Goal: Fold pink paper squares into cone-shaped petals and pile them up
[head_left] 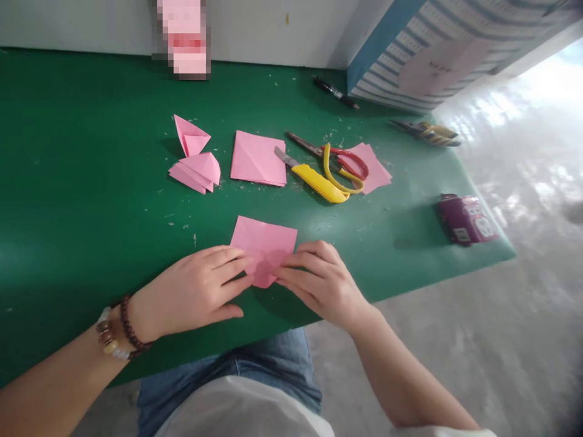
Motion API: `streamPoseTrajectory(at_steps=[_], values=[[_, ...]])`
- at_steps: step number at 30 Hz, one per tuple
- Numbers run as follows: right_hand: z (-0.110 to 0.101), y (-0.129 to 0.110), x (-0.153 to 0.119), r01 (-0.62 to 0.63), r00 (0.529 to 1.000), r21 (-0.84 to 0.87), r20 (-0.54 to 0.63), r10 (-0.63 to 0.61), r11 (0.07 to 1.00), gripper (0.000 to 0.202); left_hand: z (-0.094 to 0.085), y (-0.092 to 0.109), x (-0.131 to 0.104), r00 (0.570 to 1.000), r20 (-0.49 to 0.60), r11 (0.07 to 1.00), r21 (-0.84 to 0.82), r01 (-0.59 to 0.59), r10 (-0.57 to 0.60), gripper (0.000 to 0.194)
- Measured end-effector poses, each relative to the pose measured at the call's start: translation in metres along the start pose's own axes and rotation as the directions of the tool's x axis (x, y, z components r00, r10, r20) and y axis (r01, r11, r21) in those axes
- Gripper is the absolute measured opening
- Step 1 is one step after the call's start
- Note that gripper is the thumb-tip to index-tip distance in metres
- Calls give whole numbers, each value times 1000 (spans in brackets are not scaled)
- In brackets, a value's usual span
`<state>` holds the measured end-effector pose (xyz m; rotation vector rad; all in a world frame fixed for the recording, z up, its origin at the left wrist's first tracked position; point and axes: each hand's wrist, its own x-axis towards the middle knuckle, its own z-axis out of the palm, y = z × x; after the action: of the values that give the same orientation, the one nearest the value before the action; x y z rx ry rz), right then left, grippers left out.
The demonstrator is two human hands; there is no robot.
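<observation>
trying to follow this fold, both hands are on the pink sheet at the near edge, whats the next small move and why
Probably press the folded near corner flat. The left hand and right hand both have fingertips on the pink sheet, where its near corner looks turned up and not yet creased, while the rest lies flat on the green table. A firm press, likely with one fingertip, would set the fold.

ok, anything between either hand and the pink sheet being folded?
Nothing visible. The left hand and right hand both rest directly on the pink paper sheet; utility knife and scissors lie farther back.
</observation>
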<state>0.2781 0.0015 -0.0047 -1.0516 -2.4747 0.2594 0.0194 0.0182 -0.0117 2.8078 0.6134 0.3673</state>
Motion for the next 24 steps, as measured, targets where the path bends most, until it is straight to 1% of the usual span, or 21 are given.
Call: streamPoseTrajectory(at_steps=[5,10,14,17,20,24], values=[[8,1,13,-170,985,78,54,167,982,14,-2,1,2,1000,6,1000,-27,13,-12,35],[12,0,20,-259,962,130,118,245,957,9,0,3,3,1000,-16,999,-35,-4,3,39],[12,1,22,-262,960,108,130,248,959,9,1,3,1,1000,-20,997,-75,11,-12,42],[12,2,24,-236,965,83,137,223,968,12,1,3,0,1000,-9,997,-81,14,-15,51],[12,4,25,-206,970,65,147,194,976,14,1,3,0,999,27,997,-79,22,-20,58],[12,5,24,-199,971,66,147,188,978,12,0,3,0,999,42,995,-94,18,-14,52]])
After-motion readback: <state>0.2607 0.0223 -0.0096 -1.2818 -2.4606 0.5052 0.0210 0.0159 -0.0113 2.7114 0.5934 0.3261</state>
